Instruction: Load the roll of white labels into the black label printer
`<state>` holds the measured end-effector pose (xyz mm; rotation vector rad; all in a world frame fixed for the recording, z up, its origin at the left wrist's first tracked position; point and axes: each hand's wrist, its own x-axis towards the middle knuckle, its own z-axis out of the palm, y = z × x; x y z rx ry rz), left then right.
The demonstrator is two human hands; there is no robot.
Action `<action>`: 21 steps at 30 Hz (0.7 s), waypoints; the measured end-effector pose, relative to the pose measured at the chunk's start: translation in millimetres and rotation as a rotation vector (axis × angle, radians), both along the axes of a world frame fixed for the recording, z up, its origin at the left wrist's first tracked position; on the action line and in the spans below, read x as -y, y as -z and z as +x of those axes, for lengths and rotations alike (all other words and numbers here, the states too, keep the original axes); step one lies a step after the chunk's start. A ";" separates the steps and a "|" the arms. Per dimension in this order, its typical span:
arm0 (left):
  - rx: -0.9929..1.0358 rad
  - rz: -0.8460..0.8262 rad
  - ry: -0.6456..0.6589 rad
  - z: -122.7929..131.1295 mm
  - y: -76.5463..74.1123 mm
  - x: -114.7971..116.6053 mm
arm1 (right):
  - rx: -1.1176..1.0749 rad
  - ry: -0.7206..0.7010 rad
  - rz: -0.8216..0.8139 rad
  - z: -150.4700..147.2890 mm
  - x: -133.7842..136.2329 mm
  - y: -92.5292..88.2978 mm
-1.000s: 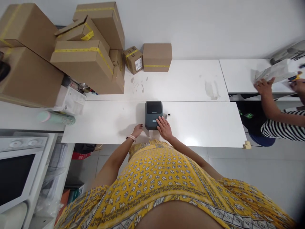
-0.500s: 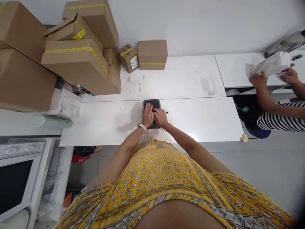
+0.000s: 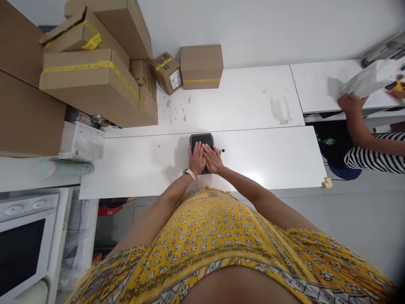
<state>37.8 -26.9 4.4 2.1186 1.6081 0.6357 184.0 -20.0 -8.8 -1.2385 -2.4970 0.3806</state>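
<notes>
The dark machine (image 3: 201, 138) lies under left hand (image 3: 196, 160) and right hand (image 3: 214, 161), longer side pointing forward; fingers are straight, grasping nothing.

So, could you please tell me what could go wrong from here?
Pressing too hard could mark the dark grey, box-shaped device, since the left hand and right hand both lie flat on it. The brown cardboard boxes with yellow tape, piled unevenly at the left, could perhaps topple if bumped.
</notes>
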 end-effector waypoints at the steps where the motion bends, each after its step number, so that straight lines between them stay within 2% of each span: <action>1: -0.003 -0.012 -0.002 0.1 -0.5 -0.1 | -0.004 -0.004 -0.013 0.0 -0.3 -0.4; 14: 0.011 -0.063 0.002 0.6 0.0 0.1 | -0.062 -0.035 -0.078 4.6 -2.1 5.6; 17: 0.010 -0.059 -0.002 2.7 -1.3 -2.3 | -0.084 -0.004 -0.092 3.9 -2.1 5.0; 19: 0.037 -0.059 -0.044 2.2 -0.8 0.0 | -0.110 0.050 -0.090 3.7 0.2 5.1; 21: 0.092 -0.060 -0.198 -3.0 1.7 9.5 | -0.144 0.107 -0.087 4.8 4.9 5.7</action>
